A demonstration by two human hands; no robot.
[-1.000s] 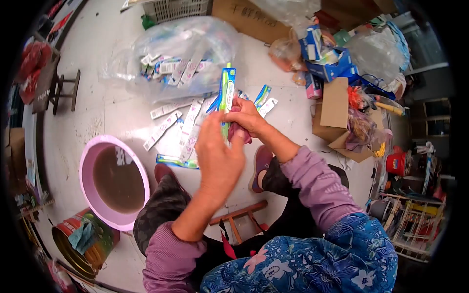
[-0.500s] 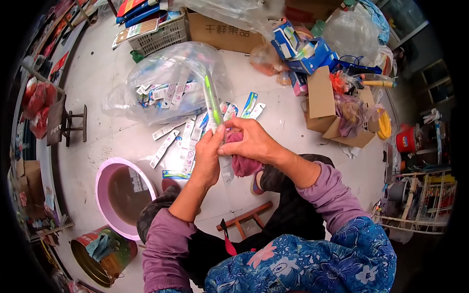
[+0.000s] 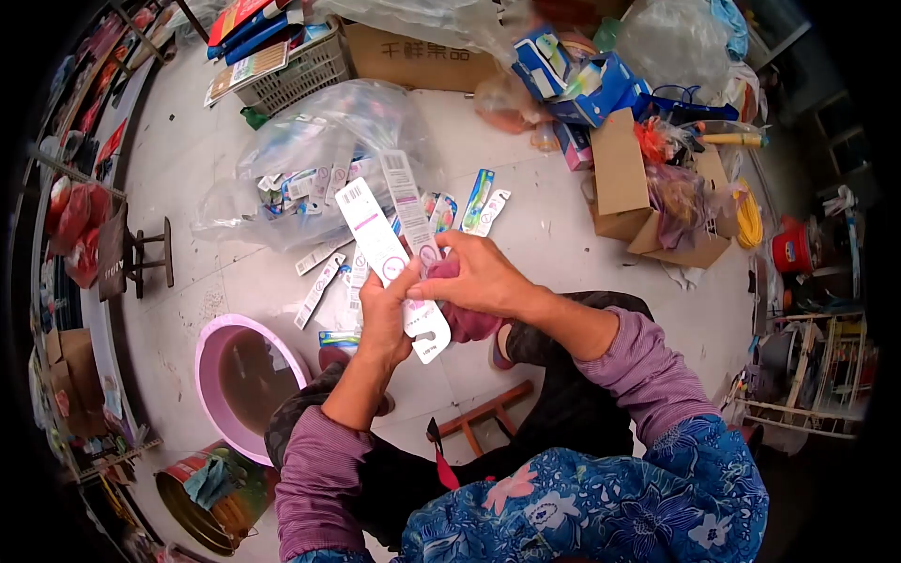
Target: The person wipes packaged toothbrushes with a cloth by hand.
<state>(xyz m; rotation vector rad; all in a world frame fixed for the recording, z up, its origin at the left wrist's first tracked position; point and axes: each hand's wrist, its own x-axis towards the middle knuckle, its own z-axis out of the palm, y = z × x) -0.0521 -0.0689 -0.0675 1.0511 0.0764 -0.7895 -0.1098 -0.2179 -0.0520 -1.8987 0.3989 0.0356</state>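
Observation:
My left hand (image 3: 387,314) is closed on a packaged toothbrush (image 3: 374,235), its white printed card back facing up and its hang-hole end pointing toward me. My right hand (image 3: 483,277) is closed around a bunched maroon cloth (image 3: 469,321), its fingertips against the right side of the pack. A second printed card (image 3: 409,202) stands up just behind, near the right fingers; what holds it is hidden. Beyond the hands, several toothbrush packs (image 3: 320,289) lie on the floor beside a large clear plastic bag (image 3: 375,113) with more packs inside.
On the left stand a pink basin (image 3: 208,375) of murky water and a metal tin (image 3: 188,511) with a blue-green rag (image 3: 208,480). An open cardboard box (image 3: 619,178) stands to the right. A grey crate (image 3: 305,75) is at the back, and a small dark stool (image 3: 150,251) stands left.
The toothbrush pack has been turned: its green brush side showed before, and its white card back shows now. A second printed card has come into view behind it. The cloth stays under the right hand.

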